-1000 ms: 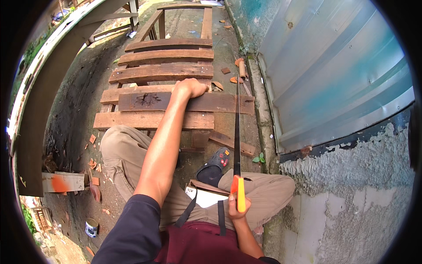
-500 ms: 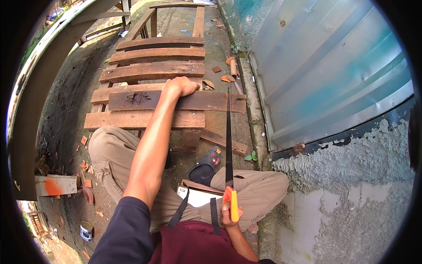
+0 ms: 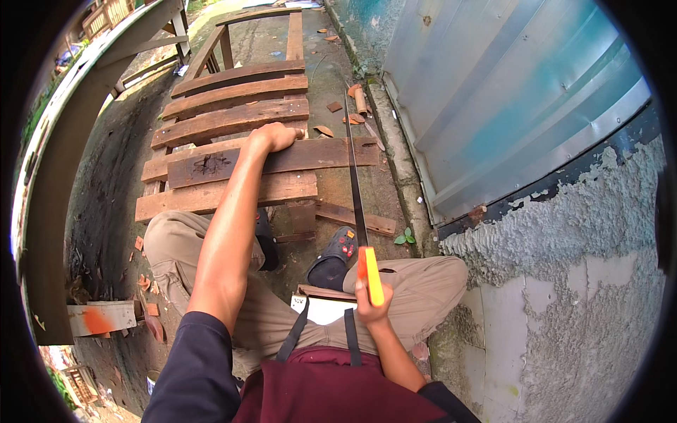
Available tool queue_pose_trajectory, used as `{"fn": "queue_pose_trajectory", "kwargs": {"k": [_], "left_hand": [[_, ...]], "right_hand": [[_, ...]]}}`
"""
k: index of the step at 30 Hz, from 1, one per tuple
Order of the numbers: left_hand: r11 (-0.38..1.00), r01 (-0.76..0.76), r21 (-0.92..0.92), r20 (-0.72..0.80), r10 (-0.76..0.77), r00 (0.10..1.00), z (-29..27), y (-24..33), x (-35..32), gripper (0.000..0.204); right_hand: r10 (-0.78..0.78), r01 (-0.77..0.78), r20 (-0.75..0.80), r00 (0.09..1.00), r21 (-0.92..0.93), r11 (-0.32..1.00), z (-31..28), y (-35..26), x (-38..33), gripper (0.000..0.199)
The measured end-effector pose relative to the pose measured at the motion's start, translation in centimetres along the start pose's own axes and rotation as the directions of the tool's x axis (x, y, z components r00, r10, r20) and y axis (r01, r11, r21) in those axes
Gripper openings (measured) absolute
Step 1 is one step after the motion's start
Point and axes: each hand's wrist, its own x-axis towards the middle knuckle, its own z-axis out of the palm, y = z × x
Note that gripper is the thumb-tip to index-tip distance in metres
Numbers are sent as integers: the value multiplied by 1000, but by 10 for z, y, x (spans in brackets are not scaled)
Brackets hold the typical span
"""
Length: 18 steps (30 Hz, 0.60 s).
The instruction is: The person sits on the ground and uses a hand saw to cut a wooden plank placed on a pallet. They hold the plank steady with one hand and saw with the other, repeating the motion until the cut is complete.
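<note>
My left hand (image 3: 273, 137) is closed over the far edge of a loose dark wooden board (image 3: 317, 154), pressing it on a slatted wooden frame (image 3: 247, 111). A dark, cracked knot marks the board's left part. Its right end sticks out past the slats. My right hand (image 3: 372, 304) grips the orange and yellow handle of a handsaw (image 3: 357, 201). The long dark blade points away from me and crosses the board's overhanging end, its tip beyond the far edge. How deep the cut is, I cannot tell.
A corrugated metal sheet (image 3: 508, 106) and a rough wall (image 3: 564, 282) stand close on the right. An offcut (image 3: 360, 217) lies on the ground beneath the overhang. My shod foot (image 3: 335, 250) is near the blade. A paint-marked wood piece (image 3: 102, 319) is at left.
My right hand has pushed the saw away from me, so more blade reaches past the board. My left hand keeps its grip on the board. The view has shifted slightly.
</note>
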Motion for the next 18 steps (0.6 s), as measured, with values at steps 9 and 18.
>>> {"fn": "queue_pose_trajectory", "kwargs": {"k": [9, 18], "left_hand": [[998, 45, 36, -66, -43, 997, -5, 22, -19, 70], [1000, -16, 18, 3, 16, 1000, 1, 0, -2, 71]], "right_hand": [[32, -23, -49, 998, 162, 987, 0, 16, 1, 15], [155, -148, -21, 988, 196, 969, 16, 17, 26, 21]]}}
